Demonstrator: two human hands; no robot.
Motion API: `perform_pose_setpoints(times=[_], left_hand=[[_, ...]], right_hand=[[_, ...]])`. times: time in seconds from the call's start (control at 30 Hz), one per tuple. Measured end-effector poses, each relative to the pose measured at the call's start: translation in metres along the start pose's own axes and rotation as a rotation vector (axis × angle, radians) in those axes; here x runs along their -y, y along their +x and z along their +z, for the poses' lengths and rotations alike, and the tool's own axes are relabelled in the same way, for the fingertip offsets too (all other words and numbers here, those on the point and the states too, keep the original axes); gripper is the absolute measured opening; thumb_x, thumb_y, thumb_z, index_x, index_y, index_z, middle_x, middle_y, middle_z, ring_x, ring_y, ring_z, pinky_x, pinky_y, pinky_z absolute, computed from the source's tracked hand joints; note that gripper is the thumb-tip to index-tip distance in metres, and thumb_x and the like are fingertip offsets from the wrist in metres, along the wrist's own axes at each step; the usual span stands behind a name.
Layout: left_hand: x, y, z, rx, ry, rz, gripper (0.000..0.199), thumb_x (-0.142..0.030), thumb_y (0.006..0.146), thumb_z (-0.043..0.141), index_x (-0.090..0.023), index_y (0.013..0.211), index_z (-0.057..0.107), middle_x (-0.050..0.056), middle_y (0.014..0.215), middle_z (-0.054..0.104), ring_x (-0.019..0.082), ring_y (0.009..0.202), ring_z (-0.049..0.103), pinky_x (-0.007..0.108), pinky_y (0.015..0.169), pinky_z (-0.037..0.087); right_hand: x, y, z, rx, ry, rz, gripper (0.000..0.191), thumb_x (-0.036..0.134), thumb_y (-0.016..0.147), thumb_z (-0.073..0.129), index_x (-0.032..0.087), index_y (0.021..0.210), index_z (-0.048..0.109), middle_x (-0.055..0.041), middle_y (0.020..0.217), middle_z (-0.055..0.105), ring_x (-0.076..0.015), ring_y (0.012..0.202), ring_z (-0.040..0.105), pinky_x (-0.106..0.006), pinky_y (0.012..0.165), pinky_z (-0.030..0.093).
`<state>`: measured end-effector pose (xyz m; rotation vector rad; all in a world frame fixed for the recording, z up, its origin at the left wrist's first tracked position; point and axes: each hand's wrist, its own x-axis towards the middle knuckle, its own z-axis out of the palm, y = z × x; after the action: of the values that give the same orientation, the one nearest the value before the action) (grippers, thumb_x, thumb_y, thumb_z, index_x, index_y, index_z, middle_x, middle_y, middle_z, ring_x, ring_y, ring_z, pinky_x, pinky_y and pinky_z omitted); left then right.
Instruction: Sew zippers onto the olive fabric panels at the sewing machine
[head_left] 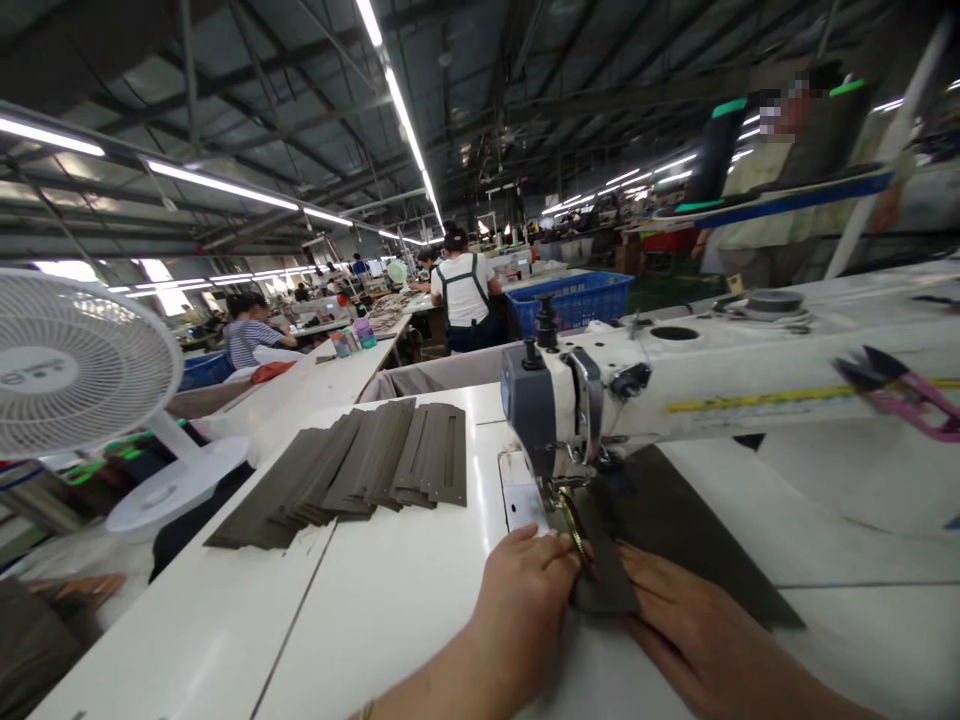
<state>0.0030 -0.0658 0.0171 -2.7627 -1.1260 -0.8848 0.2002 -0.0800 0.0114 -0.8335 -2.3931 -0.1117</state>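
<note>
A dark olive fabric piece (675, 520) lies on the white table under the head of a sewing machine (544, 405). A strip with a gold-coloured zipper (574, 527) runs from the presser foot toward me. My left hand (525, 600) is closed at the zipper's left edge, its fingers bent and pressed together just in front of the needle area. Its thumb side is partly hidden. My right hand (690, 620) lies flatter, with its fingertips on the right edge of the strip and the fabric beneath.
Stacked olive fabric pieces (360, 460) lie left of the machine. A white fan (180, 470) stands at the far left. Pink-handled snips (907, 390) rest on the machine arm. Behind are a blue basket (574, 300) and several people at other tables.
</note>
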Motion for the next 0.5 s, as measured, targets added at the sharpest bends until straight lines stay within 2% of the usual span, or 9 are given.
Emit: perform_pose_setpoints(times=[0.2, 0.37, 0.5], left_hand=[[0.002, 0.008, 0.017, 0.01, 0.127, 0.052, 0.021, -0.008, 0.081, 0.049, -0.021, 0.088, 0.065, 0.005, 0.094, 0.069, 0.019, 0.084, 0.066, 0.034, 0.09, 0.048], [0.009, 0.011, 0.014, 0.012, 0.135, 0.097, 0.016, -0.008, 0.083, 0.05, -0.018, 0.087, 0.062, 0.004, 0.092, 0.068, 0.017, 0.083, 0.065, 0.035, 0.092, 0.047], [0.016, 0.013, 0.013, -0.073, 0.153, 0.124, 0.012, -0.009, 0.086, 0.049, -0.016, 0.085, 0.059, 0.003, 0.088, 0.067, 0.017, 0.081, 0.064, 0.035, 0.087, 0.048]], right_hand=[[0.001, 0.013, -0.008, -0.004, -0.067, -0.07, 0.042, 0.006, 0.076, 0.039, 0.013, 0.111, 0.062, -0.0119, 0.105, 0.066, -0.019, 0.101, 0.061, -0.031, 0.09, 0.049], [0.0, 0.02, -0.011, 0.004, -0.029, -0.058, 0.042, 0.005, 0.074, 0.039, 0.009, 0.109, 0.062, -0.0154, 0.104, 0.066, -0.0202, 0.099, 0.062, -0.032, 0.089, 0.048], [-0.007, 0.024, -0.008, -0.003, 0.007, -0.052, 0.04, 0.005, 0.076, 0.039, 0.011, 0.108, 0.063, -0.0147, 0.103, 0.066, -0.02, 0.101, 0.061, -0.032, 0.091, 0.047]])
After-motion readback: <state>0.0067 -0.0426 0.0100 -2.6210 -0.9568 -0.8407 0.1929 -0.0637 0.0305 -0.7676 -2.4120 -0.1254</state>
